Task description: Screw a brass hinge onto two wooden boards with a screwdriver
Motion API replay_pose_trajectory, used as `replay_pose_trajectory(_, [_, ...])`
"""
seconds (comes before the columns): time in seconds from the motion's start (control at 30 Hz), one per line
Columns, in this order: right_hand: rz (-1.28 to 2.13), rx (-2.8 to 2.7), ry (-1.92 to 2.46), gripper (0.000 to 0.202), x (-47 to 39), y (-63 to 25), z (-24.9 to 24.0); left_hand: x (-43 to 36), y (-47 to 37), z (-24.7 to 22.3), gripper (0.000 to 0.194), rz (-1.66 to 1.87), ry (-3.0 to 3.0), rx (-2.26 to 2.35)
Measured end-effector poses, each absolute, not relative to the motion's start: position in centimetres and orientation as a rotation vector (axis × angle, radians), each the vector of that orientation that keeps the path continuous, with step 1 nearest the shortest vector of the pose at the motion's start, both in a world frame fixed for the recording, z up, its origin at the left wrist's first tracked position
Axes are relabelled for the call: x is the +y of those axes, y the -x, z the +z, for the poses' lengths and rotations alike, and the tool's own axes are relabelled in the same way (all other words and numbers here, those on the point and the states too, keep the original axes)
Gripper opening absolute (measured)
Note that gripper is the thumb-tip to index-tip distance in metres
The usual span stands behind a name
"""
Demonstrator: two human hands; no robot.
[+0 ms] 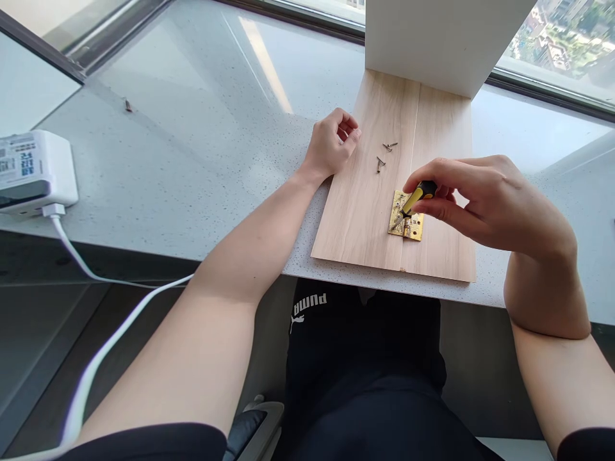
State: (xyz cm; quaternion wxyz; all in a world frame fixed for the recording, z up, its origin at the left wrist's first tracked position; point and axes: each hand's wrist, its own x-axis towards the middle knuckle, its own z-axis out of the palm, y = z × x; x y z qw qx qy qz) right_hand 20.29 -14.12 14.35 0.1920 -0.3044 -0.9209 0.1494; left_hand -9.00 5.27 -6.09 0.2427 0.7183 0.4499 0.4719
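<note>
My right hand [473, 198] grips a short screwdriver [417, 197] with a yellow and black handle. Its tip points down and left onto the left leaf of a brass hinge [417, 230], lying open on a wooden board [355, 218]. The hinge's barrel runs along the seam between the board's two halves. Beyond the hinge, several small screws [379, 164] lie loose on the wood. My left hand [334, 142] rests by the board's left edge with its fingers curled in; whether anything is inside them is hidden.
A white panel [432, 38] stands at the board's far end by the window. On the speckled white counter [192, 160] lies a small dark object [127, 105]. At the left is a white power strip [48, 169] with a cable [86, 378] trailing under my left arm.
</note>
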Motion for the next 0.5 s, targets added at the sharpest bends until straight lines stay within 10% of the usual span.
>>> replay_pose_trajectory(0.5, [0.044, -2.354, 1.034, 0.072, -13.9, -18.3, 12.0, 5.4, 8.9, -6.0, 0.061, 1.253, -1.992, 1.240])
